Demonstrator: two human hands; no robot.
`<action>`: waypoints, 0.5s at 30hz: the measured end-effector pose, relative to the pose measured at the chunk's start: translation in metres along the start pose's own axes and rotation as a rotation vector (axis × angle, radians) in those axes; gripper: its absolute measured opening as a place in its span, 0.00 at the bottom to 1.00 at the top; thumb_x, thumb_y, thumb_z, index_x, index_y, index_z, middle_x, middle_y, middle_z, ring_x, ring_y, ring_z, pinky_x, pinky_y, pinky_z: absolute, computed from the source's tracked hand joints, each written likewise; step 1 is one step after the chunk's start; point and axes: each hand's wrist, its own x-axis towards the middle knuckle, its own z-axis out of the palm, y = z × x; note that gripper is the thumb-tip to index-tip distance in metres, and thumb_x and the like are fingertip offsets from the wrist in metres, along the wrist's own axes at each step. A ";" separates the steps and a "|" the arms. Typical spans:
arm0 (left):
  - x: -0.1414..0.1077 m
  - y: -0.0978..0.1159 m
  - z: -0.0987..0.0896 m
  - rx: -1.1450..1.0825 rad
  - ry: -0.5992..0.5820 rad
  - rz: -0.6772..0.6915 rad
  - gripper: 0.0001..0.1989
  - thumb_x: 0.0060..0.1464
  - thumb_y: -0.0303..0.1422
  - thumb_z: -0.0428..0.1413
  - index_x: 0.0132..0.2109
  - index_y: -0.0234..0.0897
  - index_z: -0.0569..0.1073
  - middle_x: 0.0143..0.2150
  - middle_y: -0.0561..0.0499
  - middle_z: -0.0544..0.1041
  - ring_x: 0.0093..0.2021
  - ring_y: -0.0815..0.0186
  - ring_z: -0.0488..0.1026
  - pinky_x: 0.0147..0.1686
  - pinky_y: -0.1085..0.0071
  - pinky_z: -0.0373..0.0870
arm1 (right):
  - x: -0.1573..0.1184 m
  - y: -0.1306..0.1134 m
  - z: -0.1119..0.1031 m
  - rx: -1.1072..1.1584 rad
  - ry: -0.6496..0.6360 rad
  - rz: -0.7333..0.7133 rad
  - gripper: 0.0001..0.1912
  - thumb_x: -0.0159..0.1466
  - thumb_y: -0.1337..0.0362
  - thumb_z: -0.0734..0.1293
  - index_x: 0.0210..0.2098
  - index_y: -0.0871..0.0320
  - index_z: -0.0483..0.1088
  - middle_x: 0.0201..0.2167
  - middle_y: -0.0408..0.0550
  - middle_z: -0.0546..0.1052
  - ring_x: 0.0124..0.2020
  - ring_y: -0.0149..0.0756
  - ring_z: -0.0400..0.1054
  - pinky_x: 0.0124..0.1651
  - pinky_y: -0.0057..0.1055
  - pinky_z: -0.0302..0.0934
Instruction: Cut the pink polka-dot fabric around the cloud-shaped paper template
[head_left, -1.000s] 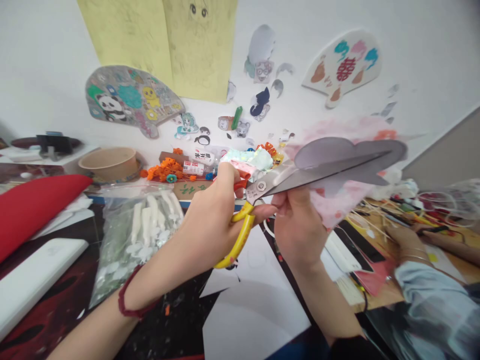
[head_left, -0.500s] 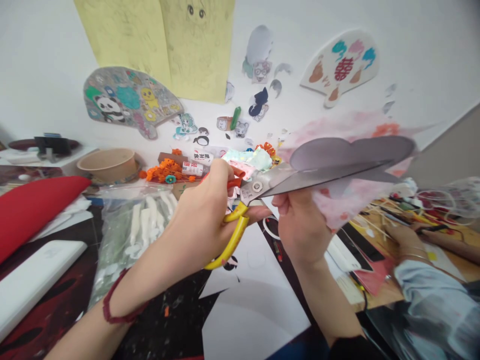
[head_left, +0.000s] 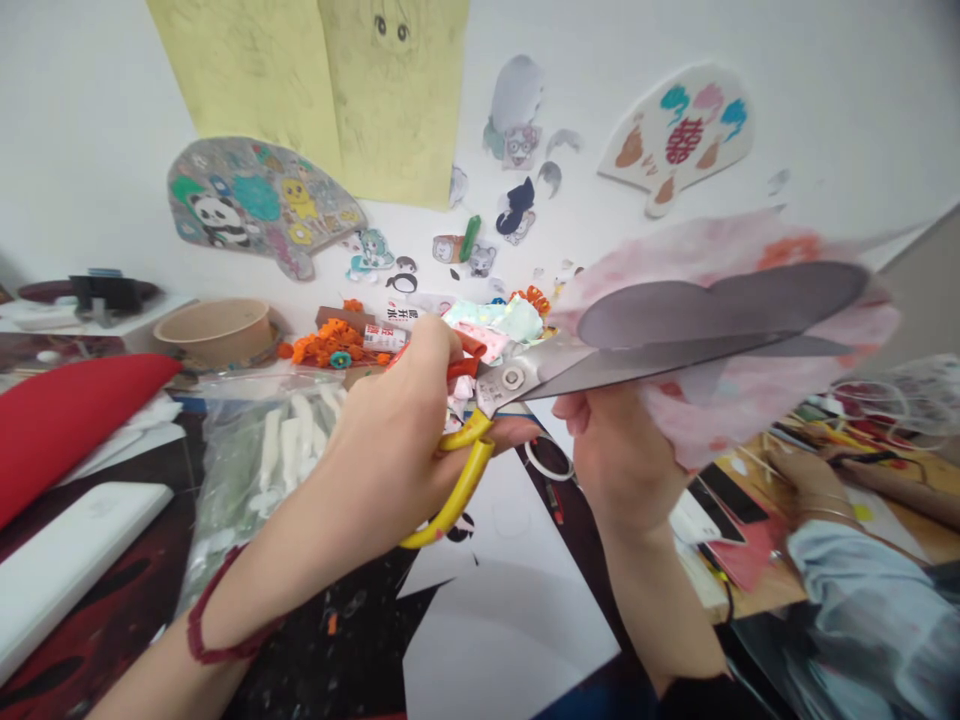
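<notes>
Item, at six o'clock and nearest: white sheet (head_left: 502, 610), flat on the dark tabletop (head_left: 300, 670), below my hands. Item, at eight: my left hand (head_left: 401, 415), curled round the red and yellow handles of the scissors (head_left: 513, 378), whose pivot sits near the middle of my view; the grip seems chosen to send the blades toward three, though how wide they part I cannot tell. Item, at four: my right hand (head_left: 626, 460), fingers bunched closed, seemingly on the near edge of the pink cloth (head_left: 757, 405), just under the blade; I judge this steadies the floppy fabric. Item, at three: said cloth, raised off the table, with a grey cloud-shaped piece (head_left: 675, 310) against its near face; the blade crosses that piece and hides part of its lower edge. Item, at eight: clear bag (head_left: 217, 530) of white stems, partly masked by my left forearm. Item, at four: a co-worker's pale sleeve (head_left: 862, 590), well apart. Item, at nine to ten: orange flowers (head_left: 326, 345), near a round tan tub (head_left: 217, 340). Item, toward twelve: pastel bundle (head_left: 506, 320), just beyond the handles. Farthest, on the wall: panda fan (head_left: 259, 205) at ten, white fan (head_left: 679, 130) at two.
</notes>
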 end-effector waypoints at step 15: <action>-0.001 0.000 -0.009 0.102 -0.005 0.058 0.25 0.58 0.56 0.56 0.46 0.41 0.61 0.47 0.41 0.76 0.38 0.53 0.76 0.30 0.62 0.66 | 0.003 -0.022 -0.024 -0.180 -0.181 0.133 0.14 0.61 0.60 0.75 0.21 0.50 0.74 0.16 0.38 0.72 0.18 0.32 0.64 0.20 0.32 0.57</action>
